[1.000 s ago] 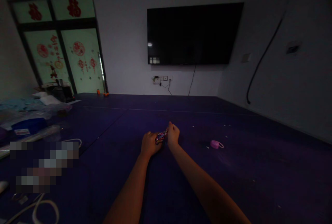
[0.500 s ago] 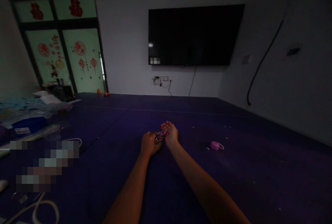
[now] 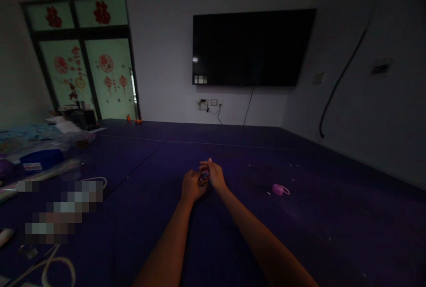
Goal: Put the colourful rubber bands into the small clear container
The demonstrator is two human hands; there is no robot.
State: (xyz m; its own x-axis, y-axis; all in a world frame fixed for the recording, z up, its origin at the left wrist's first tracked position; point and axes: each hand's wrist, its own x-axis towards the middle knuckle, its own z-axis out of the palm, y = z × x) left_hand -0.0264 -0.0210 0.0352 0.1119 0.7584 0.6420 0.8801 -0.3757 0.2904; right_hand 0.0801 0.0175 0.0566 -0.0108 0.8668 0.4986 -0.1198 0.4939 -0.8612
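Over the dark blue-purple mat my two hands meet in the middle of the view. My left hand [image 3: 192, 186] is closed around a small, shiny, multicoloured bundle [image 3: 204, 177], whose exact kind is too small and dim to make out. From the right, my right hand [image 3: 214, 175] curls over the same bundle, fingers bent across its top and palm against its side. Part of the bundle is hidden behind the fingers. A small pink ring-handled object [image 3: 278, 190] lies on the mat to the right, apart from both hands.
Small white scraps dot the purple mat [image 3: 149, 216]. On the left lie a blue case [image 3: 41, 160], clear plastic wrapping, a white cable [image 3: 61, 260] and a blurred-out patch. A television [image 3: 253, 49] hangs on the far wall, with a decorated glass door [image 3: 108, 74] to its left.
My right hand has shifted left and tilted over the bundle, closer to my left hand. Less of the bundle shows now. The camera view has moved slightly.
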